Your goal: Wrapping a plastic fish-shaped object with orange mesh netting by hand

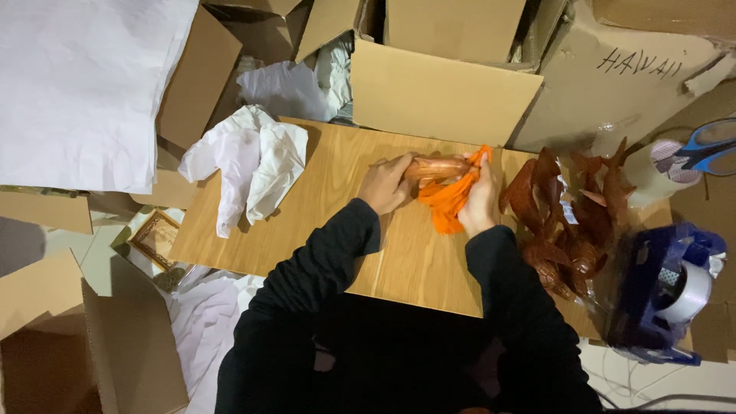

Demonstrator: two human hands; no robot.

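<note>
The left hand (pixel 385 184) is closed around one end of a glossy brown carved wooden figure (pixel 437 168), held just above a wooden board (pixel 337 222). The right hand (pixel 480 198) is closed on an orange cloth (pixel 448 201), pressing it against the figure's other end; cloth and figure touch between the two hands. Immediately right of the right hand lies a heap of similar brown carvings (pixel 563 218), count not determinable, reaching the board's right edge. Beyond them sits one blue tape dispenser (pixel 663 295). Left of the left hand the board is bare up to one crumpled sheet of white paper (pixel 249 161) overhanging the far left corner. Ahead of both hands, one open cardboard box (pixel 441 88) abuts the board's far edge. The near edge meets the person's dark sleeves.
</note>
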